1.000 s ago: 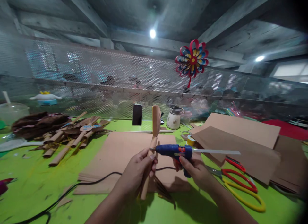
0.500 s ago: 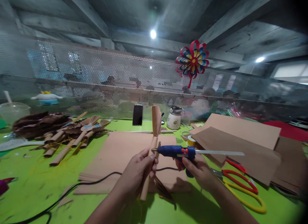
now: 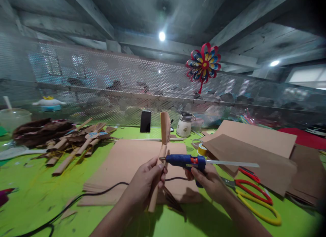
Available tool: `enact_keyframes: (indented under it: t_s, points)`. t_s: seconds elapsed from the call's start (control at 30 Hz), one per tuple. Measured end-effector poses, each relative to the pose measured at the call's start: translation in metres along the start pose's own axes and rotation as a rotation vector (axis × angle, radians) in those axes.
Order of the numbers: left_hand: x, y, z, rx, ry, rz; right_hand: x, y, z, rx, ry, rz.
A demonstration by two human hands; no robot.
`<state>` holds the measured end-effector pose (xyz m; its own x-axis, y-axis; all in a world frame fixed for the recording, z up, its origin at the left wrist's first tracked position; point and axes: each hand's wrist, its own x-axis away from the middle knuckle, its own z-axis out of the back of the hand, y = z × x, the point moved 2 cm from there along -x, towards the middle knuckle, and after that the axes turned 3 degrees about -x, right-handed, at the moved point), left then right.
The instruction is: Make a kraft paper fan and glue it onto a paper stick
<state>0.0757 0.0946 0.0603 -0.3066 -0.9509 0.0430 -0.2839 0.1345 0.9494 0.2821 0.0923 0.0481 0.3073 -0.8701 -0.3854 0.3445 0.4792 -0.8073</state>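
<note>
Left hand point(image 3: 147, 175) grips tube point(image 3: 153, 198), right hand point(image 3: 209, 181) the gun point(image 3: 181, 160), nozzle point(image 3: 163, 158) by our thumb point(image 3: 159, 168): slip could burn. Cord point(image 3: 89, 193) toward near edge of bench point(image 3: 78, 221) might snag.

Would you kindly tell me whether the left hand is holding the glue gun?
No, the right hand grips the glue gun, while the left hand holds a paper roll.

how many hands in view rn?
2: the left hand grips a brown tube above the paper stack; the right hand, beside it, holds a blue glue gun. Others may be hidden behind the perforated screen.
</note>
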Motion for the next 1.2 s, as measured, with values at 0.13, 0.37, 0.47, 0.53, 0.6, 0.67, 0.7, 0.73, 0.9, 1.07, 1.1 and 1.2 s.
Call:
enact_keyframes:
  t_s: [0.13,0.37,0.47,0.53,0.6,0.67,0.7,0.73,0.9,1.07,1.1,1.2]
  points:
    - [0.0020,0.0009,-0.0023,-0.006,-0.002,0.000,-0.0012,0.0002,0.0004,-0.042,0.049,-0.017]
    - [0.0013,0.0012,-0.0006,0.022,-0.008,0.001,0.0012,-0.0004,0.0008,-0.017,-0.016,-0.039]
    - [0.0024,0.0010,-0.0019,0.007,-0.019,0.007,-0.0004,-0.0008,0.0005,-0.018,0.024,-0.013]
    - [0.0027,0.0015,-0.0024,-0.002,-0.013,0.010,-0.0006,-0.0024,0.0018,-0.015,0.053,-0.013]
    - [0.0023,0.0023,-0.0024,0.007,0.001,0.008,0.0002,-0.0042,0.0028,0.013,0.048,-0.013]
    - [0.0014,0.0028,-0.0021,0.023,0.009,0.003,0.0011,-0.0046,0.0024,0.045,0.022,-0.010]
    - [0.0009,0.0027,-0.0018,0.024,0.006,-0.001,0.0014,-0.0039,0.0018,0.053,0.012,-0.008]
    - [0.0004,0.0023,-0.0014,0.018,-0.001,-0.005,0.0014,-0.0029,0.0010,0.056,0.014,-0.006]
    - [-0.0005,-0.0011,0.0015,-0.034,-0.022,-0.010,0.0011,0.0009,0.0007,0.000,0.058,-0.005]
    - [0.0001,-0.0017,0.0019,0.001,-0.009,-0.014,0.0019,-0.0010,0.0017,0.049,0.020,-0.008]
    - [0.0001,-0.0015,0.0013,0.006,-0.008,-0.021,0.0015,-0.0010,0.0012,0.057,0.022,0.002]
    - [0.0001,-0.0010,-0.0003,-0.005,-0.008,-0.026,0.0003,0.0010,0.0003,0.015,0.060,0.015]
